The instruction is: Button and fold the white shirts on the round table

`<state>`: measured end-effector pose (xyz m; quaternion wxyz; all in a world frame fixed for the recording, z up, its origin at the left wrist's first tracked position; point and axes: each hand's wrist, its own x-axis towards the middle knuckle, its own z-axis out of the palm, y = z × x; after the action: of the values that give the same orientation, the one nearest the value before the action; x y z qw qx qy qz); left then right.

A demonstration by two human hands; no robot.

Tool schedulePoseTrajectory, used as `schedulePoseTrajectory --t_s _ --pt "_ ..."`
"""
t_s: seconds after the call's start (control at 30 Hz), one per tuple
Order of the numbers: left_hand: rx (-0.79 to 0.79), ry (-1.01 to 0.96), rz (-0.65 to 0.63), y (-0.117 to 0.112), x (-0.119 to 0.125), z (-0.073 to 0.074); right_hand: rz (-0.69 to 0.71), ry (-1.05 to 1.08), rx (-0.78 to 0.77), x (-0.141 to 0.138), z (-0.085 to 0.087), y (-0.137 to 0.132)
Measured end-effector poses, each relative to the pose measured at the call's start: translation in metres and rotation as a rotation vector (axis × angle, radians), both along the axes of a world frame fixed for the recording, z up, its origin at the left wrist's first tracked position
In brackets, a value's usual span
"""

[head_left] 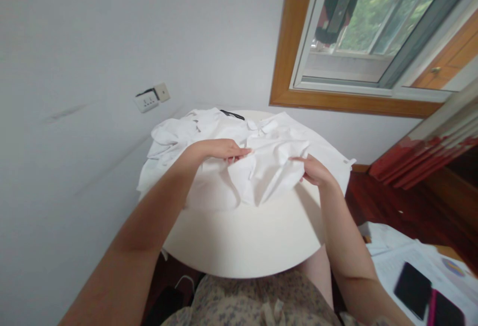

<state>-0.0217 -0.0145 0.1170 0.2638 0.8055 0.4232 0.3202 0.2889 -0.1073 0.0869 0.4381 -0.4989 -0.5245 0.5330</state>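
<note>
A white shirt [261, 142] lies spread over the far half of a round white table [246, 241], its collar toward the wall. My left hand [224, 149] rests on the shirt's middle, fingers closed together in a pinch on the cloth. My right hand [315, 170] grips a bunched fold of the same shirt near the table's right side. Between the two hands the fabric is lifted into a crumpled ridge. A thin black strip [232, 114] shows at the shirt's far edge.
A grey wall with a socket plate [151, 98] stands right behind the table. A wood-framed window [373, 42] is at the upper right. Papers and two dark phones [413, 289] lie at the lower right, above a red-brown wooden floor.
</note>
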Motion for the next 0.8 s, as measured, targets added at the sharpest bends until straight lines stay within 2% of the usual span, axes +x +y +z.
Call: schedulePoseTrajectory --t_s 0.1,0.17,0.23,0.3,0.37,0.43,0.53,0.6,0.7,0.8 --pt "-0.354 0.226 -0.412 -0.009 0.009 0.000 0.351 -0.456 -0.129 0.023 0.011 -0.020" --pt "-0.374 0.256 -0.501 -0.017 0.017 -0.002 0.438 -0.629 -0.196 0.038 0.018 -0.030" --pt "-0.229 0.234 -0.490 -0.026 0.025 -0.009 0.390 -0.696 -0.202 0.051 0.024 -0.035" --pt "-0.014 0.207 -0.451 -0.035 0.032 -0.024 0.290 -0.704 -0.097 0.060 0.027 -0.035" --pt "0.165 0.204 -0.399 -0.043 0.036 -0.042 0.166 -0.642 0.064 0.065 0.026 -0.031" --pt "0.279 0.219 -0.311 -0.048 0.038 -0.062 0.033 -0.487 0.144 0.064 0.020 -0.023" --pt "0.386 0.228 -0.146 -0.051 0.035 -0.088 -0.148 -0.243 0.099 0.060 0.008 -0.012" --pt "0.426 0.228 -0.068 -0.049 0.031 -0.100 -0.213 -0.207 0.071 0.061 0.006 -0.008" --pt "0.419 0.268 -0.052 -0.045 0.025 -0.110 -0.176 -0.387 0.041 0.074 0.015 -0.008" --pt "0.389 0.306 -0.121 -0.041 0.019 -0.113 -0.047 -0.733 -0.010 0.093 0.030 -0.009"
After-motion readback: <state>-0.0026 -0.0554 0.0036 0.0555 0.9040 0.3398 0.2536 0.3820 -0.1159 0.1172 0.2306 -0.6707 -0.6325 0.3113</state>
